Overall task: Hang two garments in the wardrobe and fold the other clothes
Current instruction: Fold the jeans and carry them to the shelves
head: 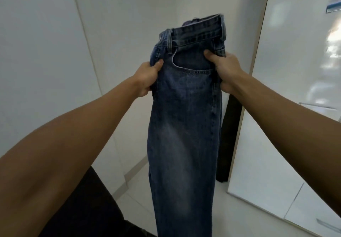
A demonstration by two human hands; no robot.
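- Blue jeans (184,118) hang lengthwise between both hands, just below the waistband.
- Left hand (146,79) grips one side edge; right hand (224,70) clamps the other.

no text, label or number can be read anywhere in view

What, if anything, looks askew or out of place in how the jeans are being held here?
Little stands out. The jeans hang straight, lengthwise-folded, gripped by the left hand and right hand below the waistband, which tilts slightly, higher on the right.
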